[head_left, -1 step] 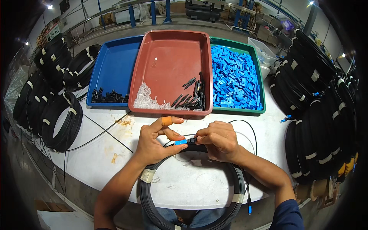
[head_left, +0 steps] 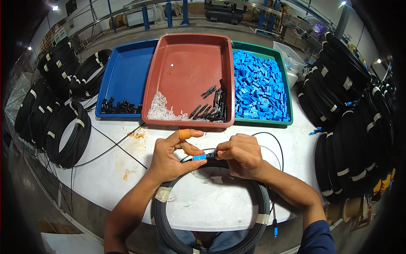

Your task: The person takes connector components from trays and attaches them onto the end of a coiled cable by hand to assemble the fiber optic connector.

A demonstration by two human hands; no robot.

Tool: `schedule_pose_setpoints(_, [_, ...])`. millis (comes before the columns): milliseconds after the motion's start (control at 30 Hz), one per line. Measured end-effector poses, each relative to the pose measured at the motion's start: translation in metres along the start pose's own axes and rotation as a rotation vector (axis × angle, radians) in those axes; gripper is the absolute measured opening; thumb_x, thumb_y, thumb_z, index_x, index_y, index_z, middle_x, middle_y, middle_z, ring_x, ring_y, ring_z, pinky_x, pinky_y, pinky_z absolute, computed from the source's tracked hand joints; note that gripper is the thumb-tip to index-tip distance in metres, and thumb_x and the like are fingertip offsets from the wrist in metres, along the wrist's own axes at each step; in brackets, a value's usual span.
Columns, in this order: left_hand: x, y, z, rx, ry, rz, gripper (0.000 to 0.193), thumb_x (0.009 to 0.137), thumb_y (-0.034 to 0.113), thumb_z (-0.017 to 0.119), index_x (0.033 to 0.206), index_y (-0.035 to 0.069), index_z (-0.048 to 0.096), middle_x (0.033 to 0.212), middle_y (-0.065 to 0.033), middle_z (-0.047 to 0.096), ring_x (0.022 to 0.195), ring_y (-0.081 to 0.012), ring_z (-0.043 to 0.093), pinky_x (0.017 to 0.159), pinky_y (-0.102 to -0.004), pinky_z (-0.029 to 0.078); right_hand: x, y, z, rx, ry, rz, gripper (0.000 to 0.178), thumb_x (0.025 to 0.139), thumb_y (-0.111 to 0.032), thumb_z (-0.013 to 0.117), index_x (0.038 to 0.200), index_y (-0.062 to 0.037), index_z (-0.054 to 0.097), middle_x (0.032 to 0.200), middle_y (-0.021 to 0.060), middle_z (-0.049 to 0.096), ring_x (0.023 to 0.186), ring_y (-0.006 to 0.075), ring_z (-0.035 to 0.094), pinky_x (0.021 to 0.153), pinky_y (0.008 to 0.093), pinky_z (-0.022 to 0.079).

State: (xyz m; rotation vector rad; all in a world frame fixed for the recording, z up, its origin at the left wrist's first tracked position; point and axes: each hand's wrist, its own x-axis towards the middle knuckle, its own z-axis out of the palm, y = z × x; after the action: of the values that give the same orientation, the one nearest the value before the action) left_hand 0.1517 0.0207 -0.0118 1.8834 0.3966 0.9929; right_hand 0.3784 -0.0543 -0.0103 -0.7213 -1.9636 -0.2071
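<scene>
Over the far side of a black cable coil (head_left: 160, 213), both my hands meet at a small fibre-optic connector. My left hand (head_left: 167, 160) pinches its blue housing (head_left: 199, 157) between thumb and a finger; the index finger, wrapped in an orange band (head_left: 185, 133), is raised off it. My right hand (head_left: 244, 155) is closed on the black connector body (head_left: 211, 155), which meets the right end of the housing. The coil, bound with pale tape, lies partly on the white table and partly over my lap. Another blue-tipped connector (head_left: 275, 231) dangles from a cable past the table's front edge.
Behind my hands stand a blue tray (head_left: 127, 76) with black parts, a red tray (head_left: 190, 63) with clear and black pieces, and a green tray (head_left: 289, 95) full of blue housings. Stacked black cable coils flank the white table (head_left: 114, 182) at left (head_left: 82, 139) and right (head_left: 344, 156).
</scene>
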Motion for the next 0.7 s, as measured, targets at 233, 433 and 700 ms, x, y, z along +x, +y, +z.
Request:
schedule_pose_setpoints(233, [-0.0002, -0.0010, 0.0005, 0.046, -0.043, 0.004, 0.067, 0.071, -0.001, 0.090, 0.131, -0.001, 0.059, 0.081, -0.0069, 0.076, 0.092, -0.0168, 0.077, 0.089, -0.0302, 0.057, -0.0002, -0.0010, -0.0019, -0.004, -0.021, 0.016, 0.021, 0.064, 0.008, 0.070, 0.079, -0.0039, 0.062, 0.082, 0.0077, 0.072, 0.057, 0.0207, 0.059, 0.050, 0.0350, 0.041])
schedule_pose_setpoints(433, [-0.0005, -0.0025, 0.0012, 0.078, -0.035, 0.027, 0.062, 0.073, -0.001, 0.089, 0.128, -0.003, 0.060, 0.085, -0.0097, 0.078, 0.092, -0.0166, 0.076, 0.089, -0.0306, 0.057, 0.0011, -0.0022, -0.0032, -0.014, -0.030, 0.020, 0.022, 0.064, 0.009, 0.070, 0.079, -0.0039, 0.062, 0.082, 0.0080, 0.072, 0.056, 0.0206, 0.059, 0.049, 0.0350, 0.041])
schedule_pose_setpoints(700, [-0.0006, -0.0008, 0.0020, 0.069, -0.034, 0.018, 0.060, 0.073, -0.003, 0.088, 0.127, -0.003, 0.062, 0.086, -0.0106, 0.078, 0.092, -0.0171, 0.076, 0.089, -0.0315, 0.057, 0.0014, -0.0025, -0.0035, -0.020, -0.039, 0.020, 0.021, 0.064, 0.010, 0.069, 0.078, -0.0036, 0.061, 0.082, 0.0087, 0.073, 0.056, 0.0207, 0.059, 0.049, 0.0347, 0.041])
